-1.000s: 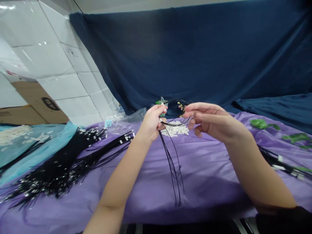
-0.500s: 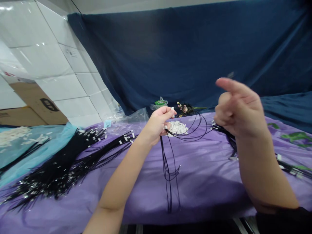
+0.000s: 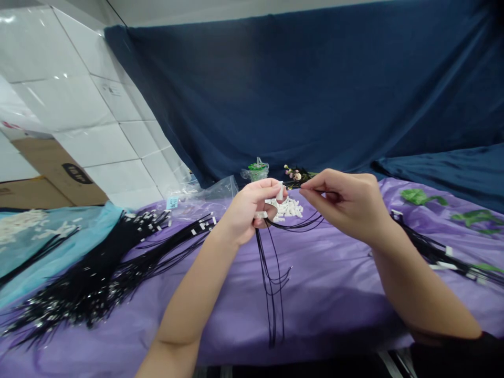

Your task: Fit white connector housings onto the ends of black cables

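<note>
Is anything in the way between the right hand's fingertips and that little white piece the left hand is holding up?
Nothing visible. The right hand pinches a black cord close beside the white piece held in the left hand, with only a small open gap between them above the purple cloth.

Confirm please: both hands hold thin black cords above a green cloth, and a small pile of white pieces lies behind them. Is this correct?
Not quite. In the head view the cloth is purple, not green. The rest holds: left hand and right hand hold the black cords, with the white pieces behind.
</note>
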The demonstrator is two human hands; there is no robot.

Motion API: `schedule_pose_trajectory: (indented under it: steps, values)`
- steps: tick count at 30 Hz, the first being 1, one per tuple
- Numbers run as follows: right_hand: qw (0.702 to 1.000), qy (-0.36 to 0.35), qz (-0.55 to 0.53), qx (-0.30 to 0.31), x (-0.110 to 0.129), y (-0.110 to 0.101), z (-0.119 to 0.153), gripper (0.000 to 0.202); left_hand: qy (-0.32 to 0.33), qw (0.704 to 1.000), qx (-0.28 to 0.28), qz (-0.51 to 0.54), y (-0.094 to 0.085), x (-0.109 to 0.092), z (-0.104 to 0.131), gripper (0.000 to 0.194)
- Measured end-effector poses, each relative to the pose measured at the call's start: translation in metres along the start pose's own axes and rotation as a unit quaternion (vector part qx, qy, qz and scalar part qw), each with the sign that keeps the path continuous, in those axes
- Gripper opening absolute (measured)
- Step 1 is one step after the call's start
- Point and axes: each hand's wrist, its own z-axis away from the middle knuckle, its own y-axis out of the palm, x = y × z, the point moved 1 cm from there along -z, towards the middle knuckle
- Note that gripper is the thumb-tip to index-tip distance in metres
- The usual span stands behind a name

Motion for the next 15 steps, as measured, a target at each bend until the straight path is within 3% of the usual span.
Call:
schedule_pose_trajectory:
  steps: [8,12,15]
  values:
    - [0.999,-0.017,0.037,-0.011,0.0027,-0.0005,0.0025,0.011,-0.003,1.000,0.010,0.004,0.0005,-0.0002,0.0018,0.018]
    - [0.987,-0.079,0.139,-0.029,0.0030,0.0017,0.0057,0.015,-0.008,1.000,0.017,0.004,0.0010,-0.0005,0.0015,0.020]
    - [0.958,-0.152,0.236,-0.054,0.0035,0.0035,0.0065,0.020,-0.021,0.999,0.025,0.008,0.0014,-0.0008,0.0007,0.021]
